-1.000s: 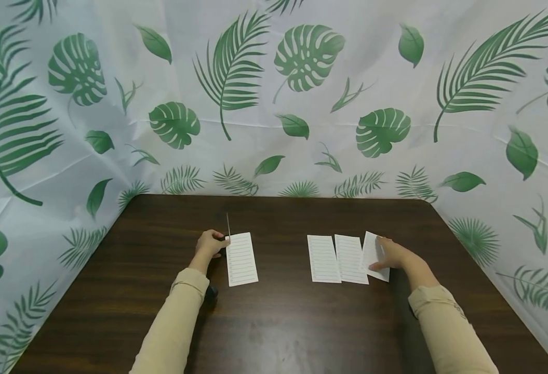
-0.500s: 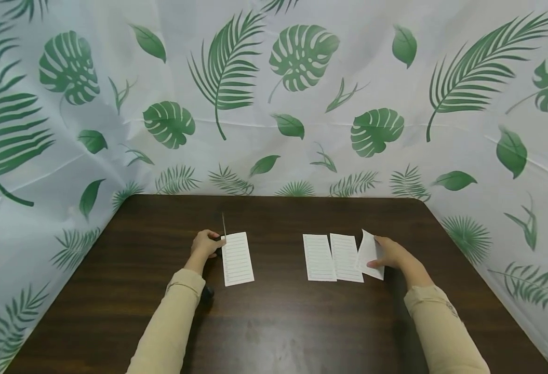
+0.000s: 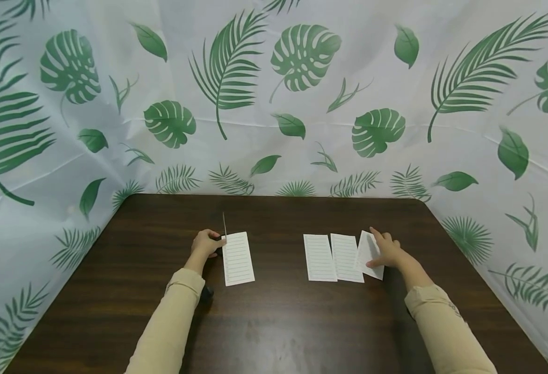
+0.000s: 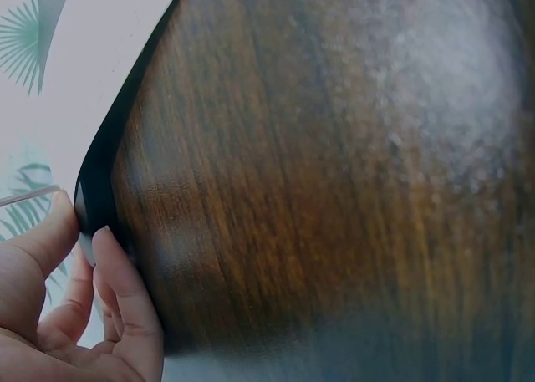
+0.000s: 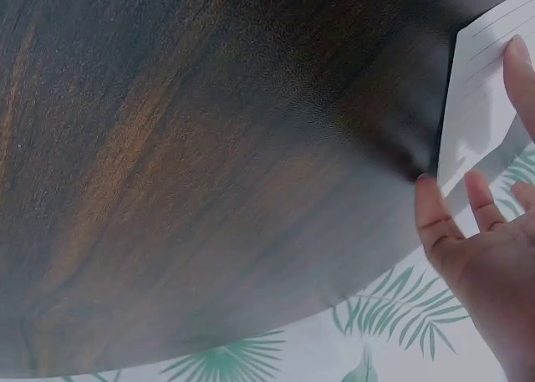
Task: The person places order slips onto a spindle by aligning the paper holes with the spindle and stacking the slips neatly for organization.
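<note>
In the head view my left hand [image 3: 204, 244] grips a dark base [image 4: 96, 205] at the edge of a white lined paper slip [image 3: 238, 258]. A thin, pale upright spike [image 3: 224, 226] rises beside the thumb. My right hand [image 3: 388, 250] is spread over another white slip [image 3: 367, 254], thumb on its surface and index finger raised past its far edge. The right wrist view shows the fingers apart beside this slip [image 5: 485, 98]. To its left lie two more lined slips, one [image 3: 347, 258] partly overlapped by it and one [image 3: 320, 258] further left.
Everything stands on a dark brown wood-grain table [image 3: 274, 311] with rounded far corners. Behind it hangs a white curtain [image 3: 320, 114] printed with green leaves. The table's far edge runs close to this curtain.
The right slip's far corner, bent up half a second ago, now lies flatter. My right fingers have lifted and spread from it. The left hand keeps its place.
</note>
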A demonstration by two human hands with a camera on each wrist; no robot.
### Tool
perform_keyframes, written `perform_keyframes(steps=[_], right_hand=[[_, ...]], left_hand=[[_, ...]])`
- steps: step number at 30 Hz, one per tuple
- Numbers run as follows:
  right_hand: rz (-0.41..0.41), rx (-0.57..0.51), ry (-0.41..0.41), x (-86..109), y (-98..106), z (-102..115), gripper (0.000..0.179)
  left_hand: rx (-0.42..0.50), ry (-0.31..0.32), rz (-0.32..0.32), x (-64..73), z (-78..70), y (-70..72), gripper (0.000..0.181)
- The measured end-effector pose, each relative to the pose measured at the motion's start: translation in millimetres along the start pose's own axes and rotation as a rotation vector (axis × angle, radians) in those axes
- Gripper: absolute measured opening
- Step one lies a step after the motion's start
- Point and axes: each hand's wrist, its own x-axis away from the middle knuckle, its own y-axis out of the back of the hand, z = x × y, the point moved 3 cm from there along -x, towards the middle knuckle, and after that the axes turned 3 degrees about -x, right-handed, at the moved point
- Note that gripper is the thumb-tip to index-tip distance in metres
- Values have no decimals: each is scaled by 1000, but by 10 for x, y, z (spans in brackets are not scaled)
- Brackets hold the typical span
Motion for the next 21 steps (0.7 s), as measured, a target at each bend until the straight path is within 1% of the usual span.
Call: perform_keyframes(steps=[3,6,8,10,11,12,14,17,18,21], right_hand=[[-8,-31,-9,-7,11,30,101],[-18,-107,-33,-15,9,44,104],[-36,-156,-66,-21,-1,32,109],[-72,-176,-98,-27,-12,3,114],[-94,-179,-112,-31,-17,-16,116],[-114,-186,-131,-34,-23,-36,118],[-166,-208,-175,-37,-32,-80,119],[-234,-266,-262,-25,-35,-117,118],[-253,-289,-297,-16,-35,-120,117],[-299,-324,-363,9,-29,-103,112]], left_hand=[[17,-16,-1,130,-57,41,30],[21,-13,3,144,-60,50,31],[25,4,2,81,-31,32,30],[28,15,4,-10,14,3,29],[42,-6,-3,-124,96,-32,29],[40,-10,-1,-166,117,-46,30],[33,-12,2,-206,137,-60,31],[25,-9,3,-154,101,-39,31],[7,12,10,-44,21,-4,31],[4,-6,11,70,-21,45,29]])
